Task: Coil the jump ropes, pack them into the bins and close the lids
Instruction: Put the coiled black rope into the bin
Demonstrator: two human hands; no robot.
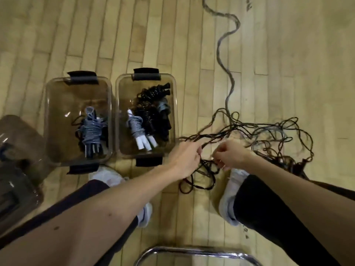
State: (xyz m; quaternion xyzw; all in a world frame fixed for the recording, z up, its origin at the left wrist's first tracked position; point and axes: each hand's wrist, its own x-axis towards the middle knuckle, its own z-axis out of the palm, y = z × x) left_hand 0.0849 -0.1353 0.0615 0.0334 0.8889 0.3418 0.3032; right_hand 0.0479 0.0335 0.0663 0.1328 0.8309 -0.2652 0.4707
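Pale wooden plank floor (172,35), chrome tube frame (196,251) at the near edge

Likely a gym hall: pale wood-strip floor (76,35), with jump ropes (226,132) tangled just right of two clear bins (117,104).

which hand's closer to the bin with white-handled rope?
Left. The left hand sits beside the bin, at its near right corner; right hand farther right, over the tangled rope.
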